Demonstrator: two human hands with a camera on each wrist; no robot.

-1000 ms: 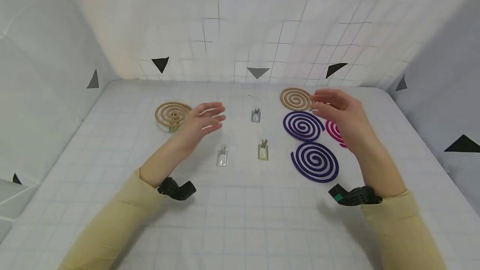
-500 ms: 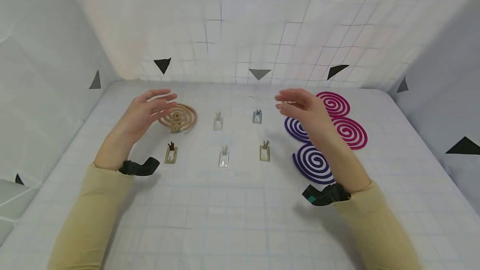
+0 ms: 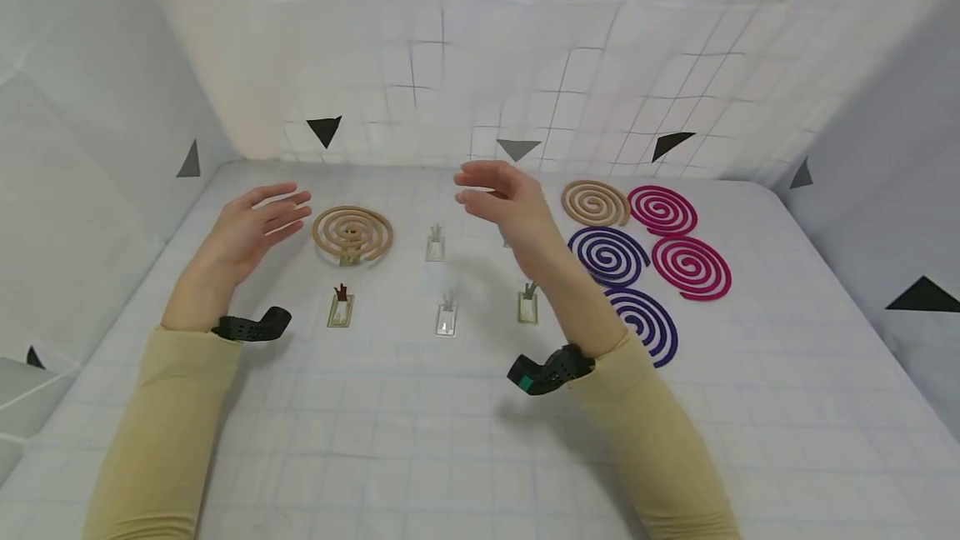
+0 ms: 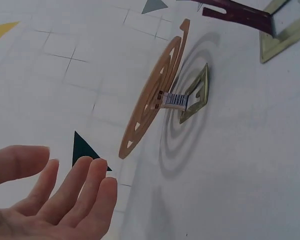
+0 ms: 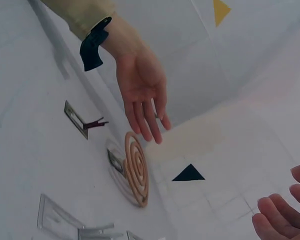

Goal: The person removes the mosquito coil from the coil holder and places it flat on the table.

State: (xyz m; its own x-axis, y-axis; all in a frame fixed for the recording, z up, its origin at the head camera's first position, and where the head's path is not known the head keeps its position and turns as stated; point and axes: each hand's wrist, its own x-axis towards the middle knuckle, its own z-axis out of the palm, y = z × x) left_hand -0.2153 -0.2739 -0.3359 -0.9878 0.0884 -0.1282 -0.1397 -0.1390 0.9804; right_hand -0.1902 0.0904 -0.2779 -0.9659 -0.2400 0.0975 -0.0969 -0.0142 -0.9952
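Observation:
A tan mosquito coil (image 3: 352, 222) sits raised on a small metal coil stand (image 4: 206, 90) at the table's left; the left wrist view shows it held up off the surface. Left of that coil hovers my left hand (image 3: 247, 230), fingers extended and apart from it, holding nothing. My right hand (image 3: 517, 211) is in the air over the table's middle, fingers loosely bent, nothing in them. Beneath and beside it are a silver stand (image 3: 435, 248), another silver stand (image 3: 446, 322) and a gold stand (image 3: 527, 311). One more stand is mostly hidden behind the right hand.
At the right lie a tan coil (image 3: 595, 202), two pink coils (image 3: 690, 267) and two purple coils (image 3: 609, 257), flat and close together. The right forearm covers part of the nearer purple one. A gold stand with a dark red clip (image 3: 341, 311) stands front left.
My left hand has moved left, off the raised tan coil, uncovering it and the stands nearby. My right hand has travelled left from the flat coils to the middle, empty.

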